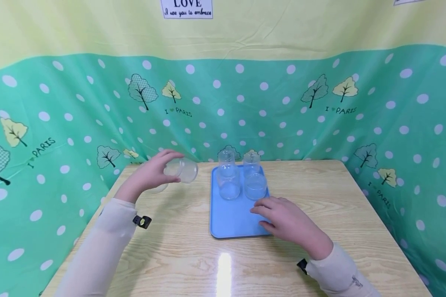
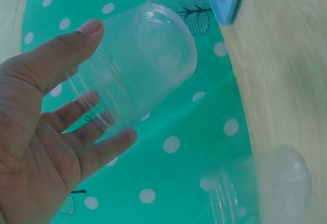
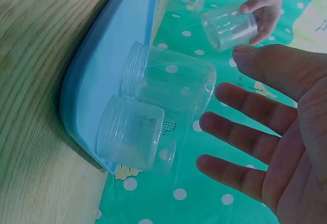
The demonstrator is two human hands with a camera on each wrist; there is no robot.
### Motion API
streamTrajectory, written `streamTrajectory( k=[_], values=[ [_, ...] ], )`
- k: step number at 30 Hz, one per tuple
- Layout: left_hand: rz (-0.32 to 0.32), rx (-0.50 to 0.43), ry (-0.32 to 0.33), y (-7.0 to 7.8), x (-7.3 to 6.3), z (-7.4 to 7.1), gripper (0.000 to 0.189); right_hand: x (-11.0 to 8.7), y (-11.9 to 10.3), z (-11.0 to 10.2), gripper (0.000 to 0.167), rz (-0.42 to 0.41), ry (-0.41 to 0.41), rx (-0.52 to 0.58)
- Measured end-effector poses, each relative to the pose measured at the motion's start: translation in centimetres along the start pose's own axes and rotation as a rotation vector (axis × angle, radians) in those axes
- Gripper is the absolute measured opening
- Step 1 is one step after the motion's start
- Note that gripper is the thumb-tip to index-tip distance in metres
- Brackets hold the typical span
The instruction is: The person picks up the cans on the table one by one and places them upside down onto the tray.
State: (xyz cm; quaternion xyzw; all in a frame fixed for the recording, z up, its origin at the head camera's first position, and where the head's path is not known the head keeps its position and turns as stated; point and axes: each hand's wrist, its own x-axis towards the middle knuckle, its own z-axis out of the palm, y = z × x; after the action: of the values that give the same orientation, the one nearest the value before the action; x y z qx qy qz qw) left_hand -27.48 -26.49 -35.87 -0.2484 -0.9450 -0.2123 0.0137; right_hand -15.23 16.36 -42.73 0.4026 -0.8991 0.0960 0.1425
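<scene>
left hand [image 1: 154, 170]: fingers grasping tilted jar [image 1: 188, 170]
right hand [image 1: 284, 219]: fingers released, near the tray [image 1: 236, 222]
tray: on counter [image 1: 182, 255], carrying clear jars [image 1: 229, 189]

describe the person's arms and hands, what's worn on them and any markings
Both arms wear long sleeves of pale, off-white fabric: the left sleeve plain, the right sleeve with a greyish mark. A small black device shows at each cuff, left and right. The left hand and right hand are bare, without gloves.
</scene>
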Motion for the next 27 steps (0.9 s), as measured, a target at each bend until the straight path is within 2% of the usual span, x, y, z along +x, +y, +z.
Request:
streamTrajectory(
  k=[8,17,27],
  values=[
    [-0.013,-0.082,0.073,1.1,-1.6,0.4,0.076,0.1,-0.1,-0.1,0.037,-0.016,0.002,0.008],
    [0.103,-0.209,0.14,2.4,-2.0,1.0,0.077,0.0,0.1,-0.3,0.038,-0.015,0.024,0.006],
    [0.182,-0.292,0.194,3.4,-2.4,2.1,0.079,-0.1,0.3,-0.5,0.038,-0.011,0.022,0.01]
  ],
)
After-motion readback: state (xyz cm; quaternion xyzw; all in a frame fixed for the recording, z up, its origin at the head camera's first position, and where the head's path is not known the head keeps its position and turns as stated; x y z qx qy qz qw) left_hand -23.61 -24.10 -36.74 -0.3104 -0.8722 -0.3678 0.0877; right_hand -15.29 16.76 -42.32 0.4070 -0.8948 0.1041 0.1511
